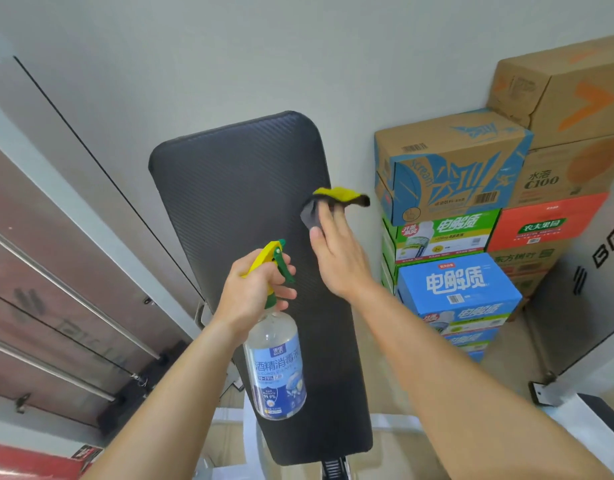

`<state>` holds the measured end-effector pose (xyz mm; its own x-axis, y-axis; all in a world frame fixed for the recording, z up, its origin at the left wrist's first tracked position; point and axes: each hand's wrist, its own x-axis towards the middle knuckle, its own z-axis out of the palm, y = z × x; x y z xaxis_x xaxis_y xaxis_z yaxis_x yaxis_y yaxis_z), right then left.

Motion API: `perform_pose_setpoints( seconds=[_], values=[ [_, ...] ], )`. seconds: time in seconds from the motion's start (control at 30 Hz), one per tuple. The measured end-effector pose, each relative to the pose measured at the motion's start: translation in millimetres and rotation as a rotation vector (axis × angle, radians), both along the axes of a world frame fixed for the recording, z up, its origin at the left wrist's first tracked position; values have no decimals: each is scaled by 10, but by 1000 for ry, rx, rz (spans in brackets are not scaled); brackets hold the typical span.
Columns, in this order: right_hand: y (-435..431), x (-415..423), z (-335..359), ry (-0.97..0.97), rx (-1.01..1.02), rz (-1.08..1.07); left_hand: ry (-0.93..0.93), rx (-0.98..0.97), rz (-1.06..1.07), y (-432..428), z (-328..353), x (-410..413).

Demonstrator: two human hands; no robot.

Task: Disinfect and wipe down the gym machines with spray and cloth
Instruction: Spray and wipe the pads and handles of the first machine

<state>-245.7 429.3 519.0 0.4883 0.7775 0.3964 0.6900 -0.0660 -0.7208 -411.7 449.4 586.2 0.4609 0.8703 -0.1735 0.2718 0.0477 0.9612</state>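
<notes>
Head view: the left hand [255, 289] curls round the spray bottle [276, 365] at 6 o'clock, and the right hand [335, 252] presses the cloth [336, 199] with flat fingers on the pad [236, 188] at its 3 o'clock edge, where it could slip off.

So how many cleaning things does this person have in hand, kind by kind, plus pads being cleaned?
Spray bottle: 1, held in the left hand
Cloth: 1, pressed by the right hand
Black pad: 1
Total: 3
</notes>
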Motion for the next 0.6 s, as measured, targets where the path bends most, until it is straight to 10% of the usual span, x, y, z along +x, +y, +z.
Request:
perform_pose_setpoints(
  seconds=[0.17,0.6],
  values=[
    [316,171,595,-61,67,-5,-28,17,-31,147,20,-132],
    [-357,-524,-1354,-32,-120,-282,-7,-97,-81,155,-759,-328]
  ],
)
